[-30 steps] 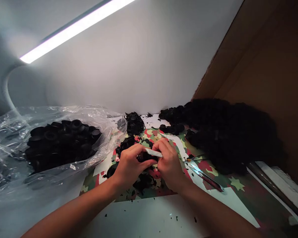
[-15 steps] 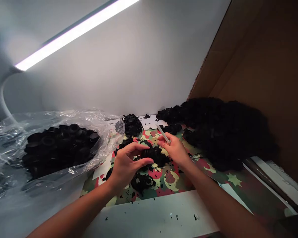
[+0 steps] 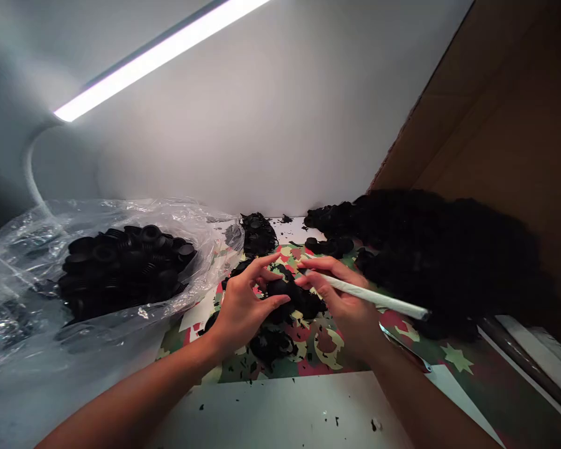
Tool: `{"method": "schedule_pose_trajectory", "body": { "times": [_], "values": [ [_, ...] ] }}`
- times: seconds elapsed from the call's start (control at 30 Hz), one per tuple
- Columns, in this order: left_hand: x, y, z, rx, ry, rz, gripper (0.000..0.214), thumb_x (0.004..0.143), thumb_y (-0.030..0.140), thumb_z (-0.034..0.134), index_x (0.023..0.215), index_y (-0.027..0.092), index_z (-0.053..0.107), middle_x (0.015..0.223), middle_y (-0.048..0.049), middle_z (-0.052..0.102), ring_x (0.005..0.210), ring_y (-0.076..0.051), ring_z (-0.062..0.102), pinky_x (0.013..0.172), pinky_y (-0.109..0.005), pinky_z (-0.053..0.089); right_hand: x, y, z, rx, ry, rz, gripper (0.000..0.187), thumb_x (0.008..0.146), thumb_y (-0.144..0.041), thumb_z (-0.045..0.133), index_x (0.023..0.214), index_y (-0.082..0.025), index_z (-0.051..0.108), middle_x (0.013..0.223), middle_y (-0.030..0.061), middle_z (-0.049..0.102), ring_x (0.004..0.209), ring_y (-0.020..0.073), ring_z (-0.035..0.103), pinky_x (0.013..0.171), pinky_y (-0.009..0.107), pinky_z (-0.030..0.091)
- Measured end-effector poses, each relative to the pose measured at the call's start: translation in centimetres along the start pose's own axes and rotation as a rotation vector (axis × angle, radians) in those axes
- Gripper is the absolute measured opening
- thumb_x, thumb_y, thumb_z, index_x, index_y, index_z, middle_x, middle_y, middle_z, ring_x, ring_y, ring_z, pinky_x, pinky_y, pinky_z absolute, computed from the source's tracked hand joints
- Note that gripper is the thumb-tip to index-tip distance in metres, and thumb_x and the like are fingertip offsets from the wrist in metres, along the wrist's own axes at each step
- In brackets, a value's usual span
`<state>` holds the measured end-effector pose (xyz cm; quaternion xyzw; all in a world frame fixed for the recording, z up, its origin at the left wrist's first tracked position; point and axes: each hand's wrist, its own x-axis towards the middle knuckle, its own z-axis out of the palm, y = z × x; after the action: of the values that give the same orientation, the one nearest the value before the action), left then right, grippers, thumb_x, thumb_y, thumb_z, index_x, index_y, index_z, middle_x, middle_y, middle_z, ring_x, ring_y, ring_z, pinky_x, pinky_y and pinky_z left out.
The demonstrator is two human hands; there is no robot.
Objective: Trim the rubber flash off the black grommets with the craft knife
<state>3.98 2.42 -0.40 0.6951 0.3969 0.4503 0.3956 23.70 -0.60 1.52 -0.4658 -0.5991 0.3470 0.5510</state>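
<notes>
My left hand (image 3: 243, 305) curls its thumb and fingers around a round black rubber part (image 3: 278, 288), held just above the patterned sheet. In my right hand (image 3: 353, 308) is a slim white pen-shaped tool (image 3: 383, 298), pinched near its tip, its back end sticking out to the right. That tip comes close to the black part; whether they touch I cannot tell. Black scraps (image 3: 271, 346) lie beneath and in front of my hands.
A clear plastic bag (image 3: 215, 249) with many black ribbed parts (image 3: 131, 265) lies at left. At right a large black heap (image 3: 430, 249) rests against cardboard (image 3: 518, 125). A metal tool (image 3: 406, 349) lies by my right forearm. A lit lamp (image 3: 168, 56) hangs above.
My right hand has turned the white tool, so its long end now points right instead of up and away. My left hand still grips the black part. The view has shifted slightly.
</notes>
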Motion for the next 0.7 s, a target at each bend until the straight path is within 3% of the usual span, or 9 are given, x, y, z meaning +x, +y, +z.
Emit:
{"method": "schedule_pose_trajectory", "body": {
  "times": [0.1,0.2,0.37,0.53,0.7],
  "values": [
    [0.3,-0.1,-0.2,0.039,0.015,0.027,0.07,0.077,0.02,0.084,0.141,0.031,0.056,0.091,-0.0005,0.071,0.084,-0.019,0.064,0.077,-0.028,0.047,-0.2,0.5,0.4,-0.065,-0.047,-0.126,0.009,0.093,-0.032,0.067,0.093,-0.023,0.068,0.104,0.0061,0.076,0.088,0.0221,0.075,0.079,0.035,0.059],
    [0.5,0.0,-0.4,0.065,0.004,0.021,0.073,0.076,0.014,0.082,0.141,0.031,0.055,0.086,0.002,0.069,0.08,-0.017,0.062,0.075,-0.027,0.046,-0.3,0.9,0.4,-0.251,-0.136,-0.338,0.01,0.094,-0.024,0.063,0.085,-0.023,0.067,0.108,0.0057,0.077,0.094,0.022,0.074,0.085,0.037,0.057],
    [0.6,0.1,-0.5,0.07,-0.023,0.028,0.075,0.075,0.011,0.08,0.143,0.03,0.053,0.083,0.0035,0.067,0.074,-0.015,0.058,0.072,-0.025,0.045,0.1,1.6,0.4,-0.398,-0.238,-0.577,0.013,0.095,-0.018,0.058,0.094,-0.024,0.07,0.108,0.0064,0.078,0.098,0.0219,0.074,0.09,0.038,0.056],
    [0.6,0.3,-0.5,0.078,-0.029,0.029,0.075,0.076,0.012,0.08,0.144,0.029,0.052,0.081,0.0035,0.066,0.072,-0.015,0.055,0.069,-0.025,0.044,0.3,2.0,0.6,-0.433,-0.235,-0.635,0.015,0.095,-0.017,0.057,0.097,-0.023,0.07,0.109,0.0077,0.078,0.096,0.0217,0.075,0.085,0.037,0.057],
    [0.5,0.3,-0.6,0.1,-0.036,0.03,0.077,0.075,0.011,0.077,0.145,0.029,0.05,0.083,0.0036,0.066,0.072,-0.014,0.056,0.067,-0.025,0.044,0.1,2.0,0.5,-0.562,-0.28,-0.666,0.018,0.099,-0.015,0.053,0.102,-0.022,0.068,0.114,0.0088,0.076,0.105,0.0223,0.072,0.091,0.038,0.055]
  ]
}}
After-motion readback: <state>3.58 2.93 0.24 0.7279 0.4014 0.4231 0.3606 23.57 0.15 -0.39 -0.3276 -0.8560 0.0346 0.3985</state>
